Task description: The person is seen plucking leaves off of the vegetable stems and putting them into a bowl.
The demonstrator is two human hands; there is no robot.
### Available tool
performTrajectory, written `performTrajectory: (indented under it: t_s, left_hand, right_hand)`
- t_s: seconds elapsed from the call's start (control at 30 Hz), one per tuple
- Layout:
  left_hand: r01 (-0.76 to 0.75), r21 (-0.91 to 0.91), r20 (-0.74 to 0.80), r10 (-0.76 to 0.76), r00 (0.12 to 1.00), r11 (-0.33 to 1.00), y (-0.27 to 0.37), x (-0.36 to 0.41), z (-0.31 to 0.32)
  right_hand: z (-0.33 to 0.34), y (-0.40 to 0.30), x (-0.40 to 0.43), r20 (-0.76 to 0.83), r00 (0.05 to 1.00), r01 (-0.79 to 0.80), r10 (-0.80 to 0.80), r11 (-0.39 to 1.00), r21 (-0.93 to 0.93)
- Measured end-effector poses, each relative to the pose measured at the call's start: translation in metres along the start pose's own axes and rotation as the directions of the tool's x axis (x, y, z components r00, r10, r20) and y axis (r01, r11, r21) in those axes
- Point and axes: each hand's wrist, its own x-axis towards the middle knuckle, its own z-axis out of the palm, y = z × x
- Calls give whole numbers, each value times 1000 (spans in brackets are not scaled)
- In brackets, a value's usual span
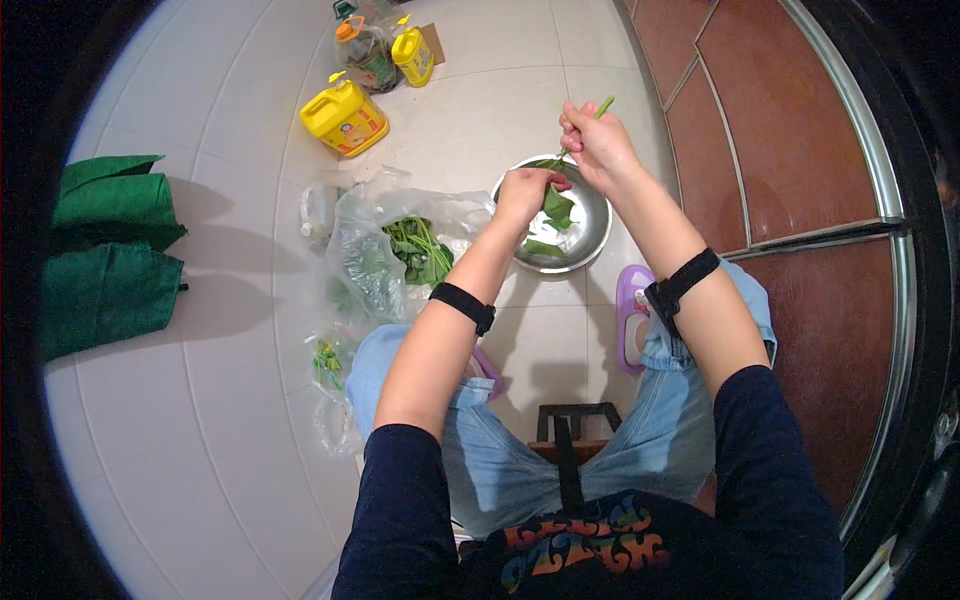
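A round stainless steel basin (581, 251) stands on the tiled floor before me, with a few green leaves (545, 248) inside. Over its left part, my left hand (525, 196) grips a leafy green (557, 204) whose leaves hang below the fingers. My right hand (596, 142), above the basin's upper right rim, is closed around a green stem (604, 107) that runs down towards the left hand. Left of the basin lies an opened clear plastic bag (365, 247) holding a bunch of leafy greens (420, 251).
Yellow jugs (346, 120) and a large plastic bottle (367, 56) stand at the upper left. Green cloths (112, 292) hang on the left wall. Brown cabinet doors (795, 127) line the right side. A small plastic bag with green scraps (328, 360) lies beside my left knee.
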Motion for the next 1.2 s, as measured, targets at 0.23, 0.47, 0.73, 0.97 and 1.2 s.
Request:
performTrajectory:
  t_s: [0.23,0.47,0.73,0.97,1.2]
  left_hand:
    - [54,-7,-148,-54,987,999,-9,11,2]
    - [259,33,-258,-242,935,965,-42,29,-19]
    - [-17,-9,-146,15,989,1000,-27,26,-12]
    - [-41,-170,168,69,983,985,35,-10,6]
    - [-5,-256,191,55,980,967,42,-17,-2]
  right_hand:
    - [4,16,-6,-18,1000,4,-6,995,-104]
    - [9,4,-5,-53,986,147,-157,978,-151]
    - [-15,-19,8,-91,995,49,-40,994,98]
    - [-18,-18,12,-170,982,-45,86,973,228]
    - [-29,-17,19,-131,987,-56,88,972,230]
